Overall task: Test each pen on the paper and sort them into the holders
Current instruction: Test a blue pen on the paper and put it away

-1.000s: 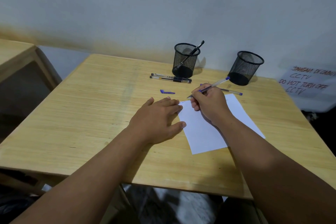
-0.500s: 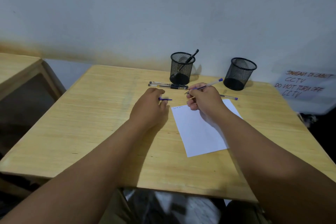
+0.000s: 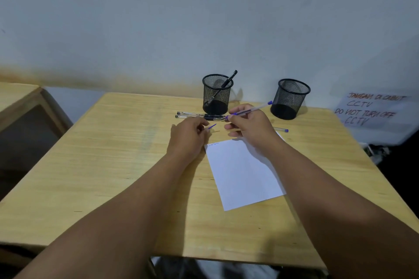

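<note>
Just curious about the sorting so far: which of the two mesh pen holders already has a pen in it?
The left holder: a black pen leans inside it, tip poking above the rim. The right holder looks empty.

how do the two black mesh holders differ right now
The left holder has one black pen leaning in it; the right holder looks empty. The left holder has loose pens lying just in front of it; the right holder has none at its base. Both are upright black mesh cups near the wall.
</note>
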